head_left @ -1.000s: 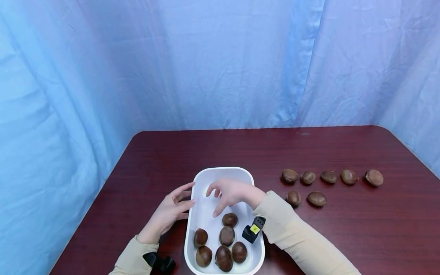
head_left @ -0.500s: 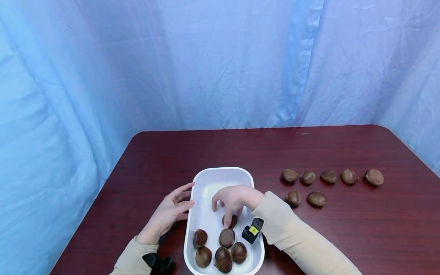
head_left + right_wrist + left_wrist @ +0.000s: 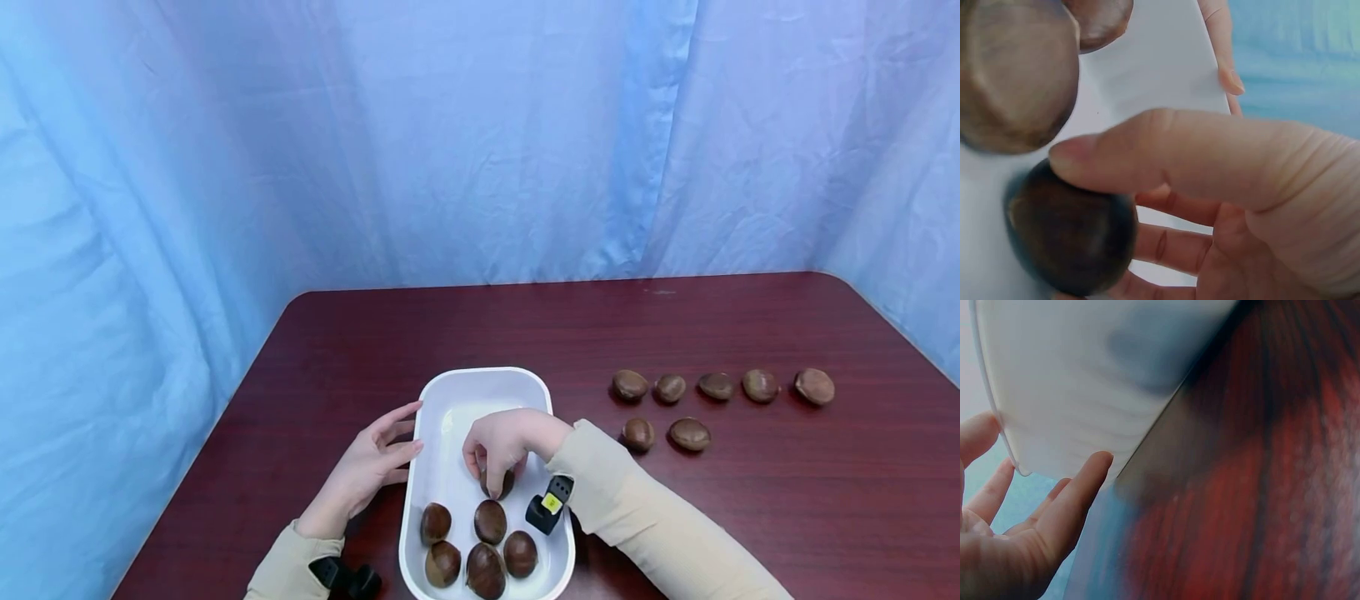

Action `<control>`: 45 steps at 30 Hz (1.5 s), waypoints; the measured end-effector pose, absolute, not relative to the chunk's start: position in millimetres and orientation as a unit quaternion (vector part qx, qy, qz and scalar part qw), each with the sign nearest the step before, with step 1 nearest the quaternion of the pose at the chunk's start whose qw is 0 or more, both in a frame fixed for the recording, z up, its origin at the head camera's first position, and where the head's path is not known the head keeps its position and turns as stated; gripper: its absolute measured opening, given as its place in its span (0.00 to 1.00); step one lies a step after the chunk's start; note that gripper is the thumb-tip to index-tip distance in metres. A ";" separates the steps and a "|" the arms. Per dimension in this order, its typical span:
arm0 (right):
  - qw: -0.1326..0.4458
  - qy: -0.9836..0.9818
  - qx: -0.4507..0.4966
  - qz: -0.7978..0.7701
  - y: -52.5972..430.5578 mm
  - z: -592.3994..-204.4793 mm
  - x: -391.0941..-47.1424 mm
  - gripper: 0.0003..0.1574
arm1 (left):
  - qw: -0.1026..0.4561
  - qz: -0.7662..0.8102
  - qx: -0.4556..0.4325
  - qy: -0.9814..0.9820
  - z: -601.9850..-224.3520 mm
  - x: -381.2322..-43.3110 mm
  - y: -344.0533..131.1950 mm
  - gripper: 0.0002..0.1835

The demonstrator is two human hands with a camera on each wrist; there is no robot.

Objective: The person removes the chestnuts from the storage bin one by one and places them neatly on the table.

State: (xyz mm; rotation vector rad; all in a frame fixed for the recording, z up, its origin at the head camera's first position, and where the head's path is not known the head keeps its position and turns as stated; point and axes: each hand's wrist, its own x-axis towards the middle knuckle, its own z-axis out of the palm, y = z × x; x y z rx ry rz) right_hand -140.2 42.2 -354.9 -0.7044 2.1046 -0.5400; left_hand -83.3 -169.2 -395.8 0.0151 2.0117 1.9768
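Note:
A white tray (image 3: 450, 421) sits on the table with several brown chestnuts in its near half. Inside it, my right hand (image 3: 508, 439) pinches one chestnut (image 3: 1072, 234) between the thumb and fingers, and the hand covers part of that nut in the head view. Just nearer lies another chestnut (image 3: 491, 522), with more of them, such as a chestnut (image 3: 486, 571), close to the near end. My left hand (image 3: 369, 463) touches the tray's left side, fingers spread and fairly straight. The left wrist view shows its fingertips against the tray's outer wall (image 3: 1085, 375).
On the dark red table (image 3: 420, 325), right of the tray, several chestnuts lie in two rows, among them one chestnut (image 3: 814, 387) at the far right and one (image 3: 690, 434) in the nearer row. A blue curtain (image 3: 480, 142) hangs behind the table.
My right hand has come down and nearer within the tray, and its fingers have closed round the farthest chestnut there. The left hand stays at the tray's side.

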 end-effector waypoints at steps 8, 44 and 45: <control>0.360 0.844 -0.303 -0.257 43.1 -352.5 -142.3 0.13 | 0.160 0.691 0.009 0.705 -396.0 -83.1 -169.3 0.35; 0.168 0.839 -0.357 -0.374 72.8 -301.9 -140.4 0.11 | 0.151 0.678 -0.004 0.720 -396.4 -86.0 -169.2 0.33; 0.165 0.841 -0.352 -0.375 76.9 -303.9 -140.1 0.11 | 0.151 0.678 -0.002 0.720 -396.4 -86.0 -169.4 0.34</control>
